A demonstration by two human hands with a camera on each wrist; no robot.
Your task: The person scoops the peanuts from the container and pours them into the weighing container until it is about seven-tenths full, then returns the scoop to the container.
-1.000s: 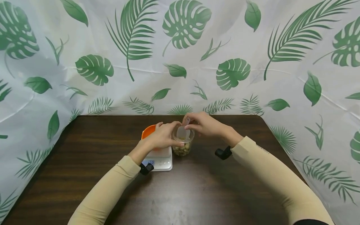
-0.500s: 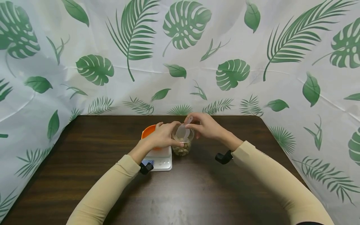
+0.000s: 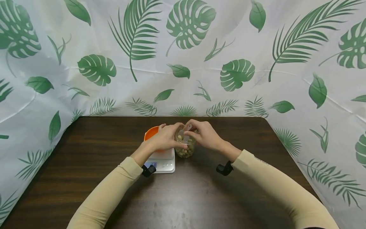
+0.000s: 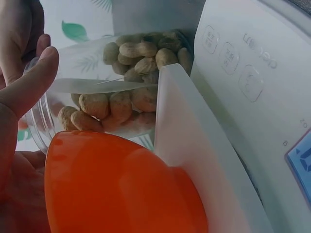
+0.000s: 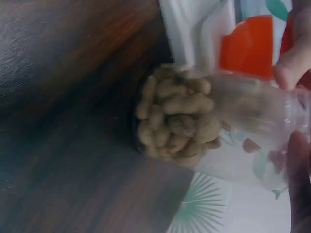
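Note:
A clear plastic jar [image 3: 184, 154] stands just right of the kitchen scale [image 3: 166, 166], with unshelled peanuts [image 4: 138, 50] in its lower part. My left hand [image 3: 166, 137] grips the jar near its rim, thumb on the near side. Reaching over the mouth from the right, my right hand [image 3: 208, 136] pinches the handle of a translucent whitish scoop [image 3: 187, 128]. The scoop's blade is down inside the jar, seen through its wall in the left wrist view. An orange bowl [image 4: 121, 184] rests on the scale's platform, partly hidden behind my left hand in the head view.
Everything stands on a dark wood-grain table [image 3: 183, 197], close to its far edge. A white leaf-printed sheet [image 3: 197, 76] hangs behind the table. The scale has a lit blue display [image 4: 302, 160] and several buttons on its front.
My right hand has moved down and slightly left, carrying the scoop deeper into the jar, after the scoop tilted at the mouth. My left hand stays on the jar.

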